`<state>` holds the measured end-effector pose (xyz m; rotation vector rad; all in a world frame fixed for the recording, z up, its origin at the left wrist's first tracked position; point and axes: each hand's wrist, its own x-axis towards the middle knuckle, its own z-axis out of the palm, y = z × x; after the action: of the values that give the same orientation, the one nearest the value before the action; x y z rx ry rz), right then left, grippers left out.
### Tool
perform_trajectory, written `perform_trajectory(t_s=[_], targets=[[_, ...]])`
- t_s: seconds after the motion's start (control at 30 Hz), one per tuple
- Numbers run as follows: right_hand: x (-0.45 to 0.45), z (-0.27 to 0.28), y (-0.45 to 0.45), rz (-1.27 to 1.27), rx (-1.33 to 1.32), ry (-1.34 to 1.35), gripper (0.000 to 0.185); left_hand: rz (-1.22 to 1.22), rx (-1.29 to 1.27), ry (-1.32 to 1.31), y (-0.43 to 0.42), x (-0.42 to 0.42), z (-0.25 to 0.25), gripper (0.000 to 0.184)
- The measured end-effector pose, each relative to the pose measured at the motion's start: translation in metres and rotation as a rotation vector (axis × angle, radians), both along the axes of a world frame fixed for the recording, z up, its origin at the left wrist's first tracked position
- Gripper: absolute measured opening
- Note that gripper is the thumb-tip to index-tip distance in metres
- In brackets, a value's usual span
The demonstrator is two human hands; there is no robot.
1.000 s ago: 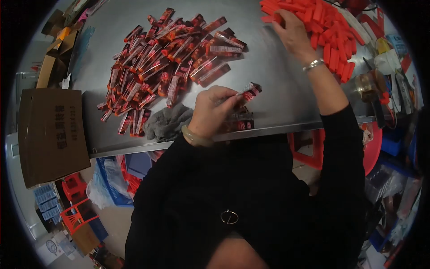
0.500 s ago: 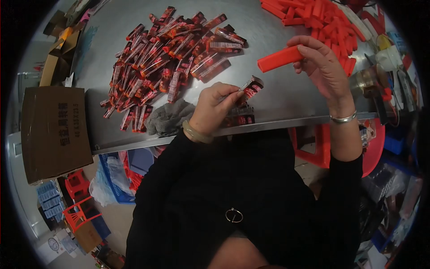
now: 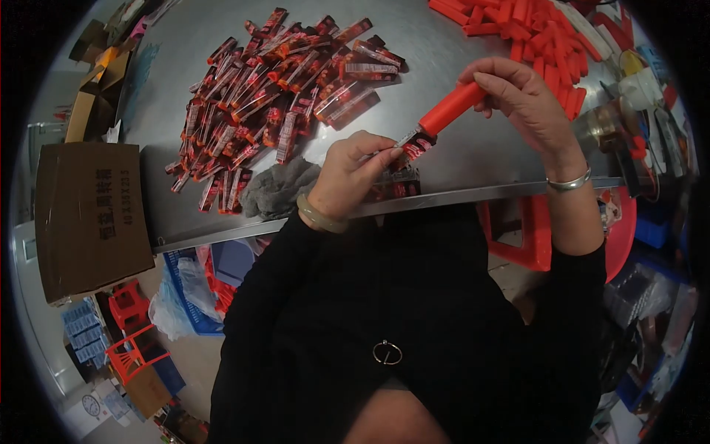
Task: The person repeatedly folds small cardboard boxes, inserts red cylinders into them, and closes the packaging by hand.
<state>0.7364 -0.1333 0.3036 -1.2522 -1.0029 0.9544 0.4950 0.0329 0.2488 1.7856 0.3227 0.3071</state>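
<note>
My left hand (image 3: 353, 172) pinches a small printed sleeve (image 3: 419, 145), dark with red and white print, above the table's front edge. My right hand (image 3: 521, 100) grips the far end of a plain red bar-shaped piece (image 3: 452, 107). The piece's near end meets the open end of the sleeve; whether it is inside or only touching, I cannot tell. Below my left hand more printed sleeves (image 3: 399, 189) lie by the edge, partly hidden. A grey cloth (image 3: 279, 191) lies left of that hand.
A large heap of wrapped printed packs (image 3: 259, 96) covers the table's left middle. Red pieces (image 3: 543, 37) are piled at the back right. The metal table (image 3: 436, 44) has a raised front rim. A cardboard box (image 3: 92, 214) stands at the left, and a red stool (image 3: 521, 237) below.
My right hand has moved slightly left and tilted the red piece, bringing its lower end to the sleeve. My left hand has hardly moved and keeps its pinch.
</note>
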Motion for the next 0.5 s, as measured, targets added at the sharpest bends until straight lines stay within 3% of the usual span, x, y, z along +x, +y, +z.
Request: perform_trajectory(t_s=[0.23, 0.3, 0.37, 0.5], targets=[[0.001, 0.011, 0.004, 0.046, -0.055, -0.295, 0.027, -0.009, -0.073, 0.011, -0.003, -0.003, 0.001, 0.016], [-0.005, 0.013, 0.004, 0.036, -0.051, -0.312, 0.028, -0.012, -0.083, -0.005, -0.004, -0.003, 0.003, 0.017], [-0.010, 0.015, 0.005, 0.028, -0.045, -0.329, 0.028, -0.037, -0.203, 0.165, -0.005, -0.004, 0.011, 0.018], [-0.016, 0.023, 0.006, 0.061, -0.070, -0.402, 0.030, -0.021, -0.239, 0.089, -0.008, -0.002, 0.011, 0.020]])
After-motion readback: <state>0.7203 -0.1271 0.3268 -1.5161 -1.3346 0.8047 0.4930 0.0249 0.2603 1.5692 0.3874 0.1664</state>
